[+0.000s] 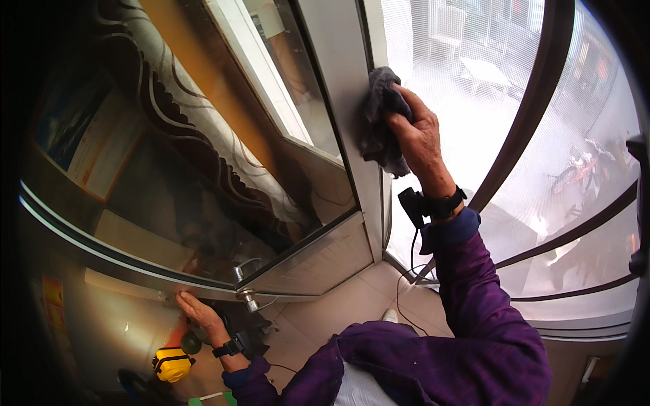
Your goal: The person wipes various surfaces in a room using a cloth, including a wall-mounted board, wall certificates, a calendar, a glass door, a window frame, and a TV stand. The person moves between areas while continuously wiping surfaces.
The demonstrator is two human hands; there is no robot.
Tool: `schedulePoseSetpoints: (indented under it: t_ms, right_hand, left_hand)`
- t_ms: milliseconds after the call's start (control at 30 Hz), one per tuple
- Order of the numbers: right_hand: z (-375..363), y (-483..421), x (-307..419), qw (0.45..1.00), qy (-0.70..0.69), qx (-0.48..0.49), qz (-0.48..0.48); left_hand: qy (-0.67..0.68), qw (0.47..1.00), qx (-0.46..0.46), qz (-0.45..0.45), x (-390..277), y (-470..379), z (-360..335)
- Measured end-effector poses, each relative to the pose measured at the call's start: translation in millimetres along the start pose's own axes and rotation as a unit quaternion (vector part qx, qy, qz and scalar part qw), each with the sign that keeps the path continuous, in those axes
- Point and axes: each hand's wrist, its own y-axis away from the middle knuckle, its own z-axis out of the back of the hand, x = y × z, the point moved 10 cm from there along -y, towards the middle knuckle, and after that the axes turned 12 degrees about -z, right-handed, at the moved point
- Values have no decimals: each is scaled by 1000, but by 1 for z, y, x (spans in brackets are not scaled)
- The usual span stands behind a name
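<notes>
My right hand grips a dark grey cloth. The bunched cloth lies against the upright metal frame of a glazed door. Low on the left, my left hand has its fingertips at the metal edge of the door; whether they grip it or only rest there is unclear. The door's glass pane reflects the surroundings, and a patterned curtain shows in it. A metal lever handle sticks out at the door's corner, right of my left hand.
A mesh screen door with dark bars stands at the right, bright outdoors behind it. A yellow case-like object and a dark round object are near my left wrist. A black cable hangs from my right wrist strap towards the tiled floor.
</notes>
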Motion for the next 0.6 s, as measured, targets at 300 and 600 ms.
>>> schedulePoseSetpoints:
  t_ms: [300, 600]
  right_hand:
    - [11, 70, -164, 986, 108, -60, -113]
    - [37, 151, -287, 925, 112, 54, -358]
  left_hand:
    - [10, 999, -31, 11, 19, 3, 0]
    - [-32, 999, -36, 11, -1, 4, 0]
